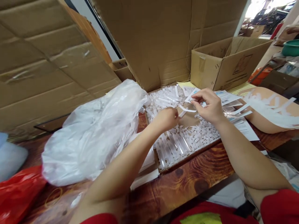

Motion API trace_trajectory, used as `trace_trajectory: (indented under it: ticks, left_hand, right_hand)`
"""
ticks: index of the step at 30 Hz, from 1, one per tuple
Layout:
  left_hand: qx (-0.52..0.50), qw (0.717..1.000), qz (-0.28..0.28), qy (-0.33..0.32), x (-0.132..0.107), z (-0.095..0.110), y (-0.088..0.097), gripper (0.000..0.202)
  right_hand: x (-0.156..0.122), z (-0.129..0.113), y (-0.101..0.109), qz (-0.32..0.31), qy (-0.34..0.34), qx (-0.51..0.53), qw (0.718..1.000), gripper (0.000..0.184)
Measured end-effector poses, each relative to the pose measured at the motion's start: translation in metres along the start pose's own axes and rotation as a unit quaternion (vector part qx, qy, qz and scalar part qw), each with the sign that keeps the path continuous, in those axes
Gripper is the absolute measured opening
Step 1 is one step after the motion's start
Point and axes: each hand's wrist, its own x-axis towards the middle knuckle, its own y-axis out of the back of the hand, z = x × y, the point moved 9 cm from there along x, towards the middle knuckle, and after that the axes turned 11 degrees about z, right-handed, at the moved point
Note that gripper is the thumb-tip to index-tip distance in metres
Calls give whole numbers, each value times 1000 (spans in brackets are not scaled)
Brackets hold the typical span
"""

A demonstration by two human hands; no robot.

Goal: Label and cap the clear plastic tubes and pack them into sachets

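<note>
My left hand (167, 119) is closed above a shallow cardboard tray (189, 163), its fingertips mostly hidden behind the hand. A pale narrow piece (183, 113) sticks out beside those fingers; its kind is unclear. My right hand (209, 105) pinches with thumb and forefinger near a white printed card (192, 94); what it holds is too small to make out. Between the hands is a bent white strip (187, 109). Clear plastic tubes (182, 143) line the tray's near left part, many small white pieces (204, 132) its near right, and more clear plastic pieces (167, 96) its far side.
A large translucent plastic bag (93, 137) lies left of the tray, a red bag (21, 193) farther left. An open cardboard box (206, 70) stands behind at right. White strips (272, 107) cover a tan curved surface at right. Tall cardboard (158, 40) rises behind the wooden table (173, 193).
</note>
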Motion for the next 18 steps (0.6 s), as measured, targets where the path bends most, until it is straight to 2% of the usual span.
trace_trajectory:
  ticks: [3, 5, 7, 9, 11, 13, 15, 18]
  left_hand:
    - [16, 999, 9, 26, 27, 9, -23, 35]
    - [11, 999, 5, 39, 39, 7, -31, 29]
    - [-1, 999, 7, 54, 44, 0, -30, 22]
    - [-17, 997, 19, 72, 41, -10, -21, 22]
    - [-36, 995, 35, 86, 28, -20, -8, 24]
    - [-89, 990, 51, 95, 5, -29, 2, 19]
    - [-246, 961, 77, 100, -24, -33, 10, 14]
    - [-334, 929, 137, 83, -72, -33, 16, 17]
  right_hand:
    - [-4, 8, -4, 8, -61, 44, 997, 8]
    - [-9, 10, -10, -14, -88, 59, 994, 9]
    - [-11, 4, -17, -56, -67, 54, 995, 8]
    - [-11, -4, -19, -78, -24, 44, 996, 12]
    - [-8, -9, -13, -61, -9, 35, 997, 14]
    - [-5, -7, -6, -30, -36, 29, 998, 14]
    - [-5, -4, -4, -11, -94, 53, 994, 13]
    - [-18, -6, -20, -47, -202, 161, 965, 20]
